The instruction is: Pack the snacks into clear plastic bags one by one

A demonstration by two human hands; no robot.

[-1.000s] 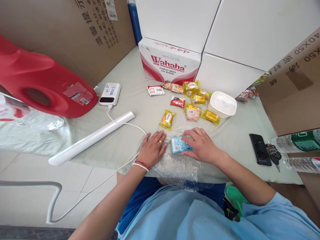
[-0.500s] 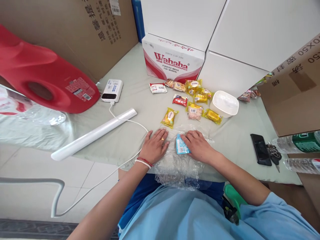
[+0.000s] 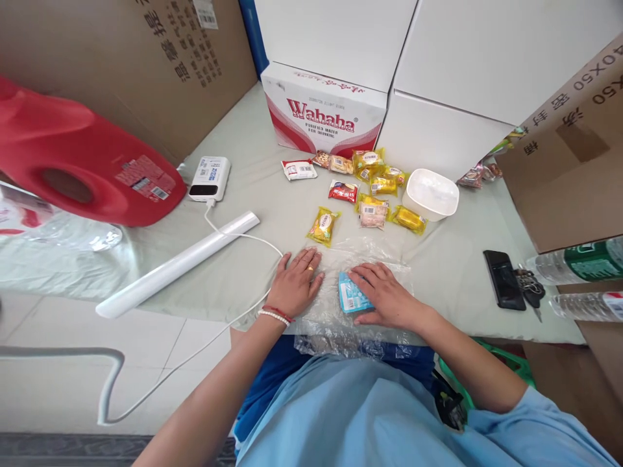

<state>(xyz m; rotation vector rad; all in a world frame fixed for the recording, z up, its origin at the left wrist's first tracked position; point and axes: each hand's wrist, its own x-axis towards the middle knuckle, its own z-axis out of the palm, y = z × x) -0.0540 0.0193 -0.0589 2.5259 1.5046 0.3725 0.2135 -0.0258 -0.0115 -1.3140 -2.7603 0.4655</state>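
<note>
A clear plastic bag [image 3: 335, 318] lies spread on the table, with its lower end hanging over the front edge onto my lap. My left hand [image 3: 296, 282] rests flat on the bag's left side, fingers stretched and holding nothing. On top of the bag is a small light-blue packet [image 3: 354, 295] with a printed label. My right hand [image 3: 389, 295] lies over the packet's right part, fingers extended across it and thumb apart below. The hand hides that side of the packet. Just beyond the bag sits a yellow wrapped snack [image 3: 323, 226].
Several wrapped snacks [image 3: 382, 185] lie further back beside a white plastic tub [image 3: 431, 194], before a Wahaha carton [image 3: 324, 110]. To the left are a white tube [image 3: 180, 263], a power bank [image 3: 210, 178] with cable, and a red jug [image 3: 97, 149]. A phone [image 3: 505, 280] and keys lie right.
My right hand has moved slightly toward me, its fingers now flatter across the blue packet and the thumb spread. The left hand stays in place. The camera view has shifted a little.
</note>
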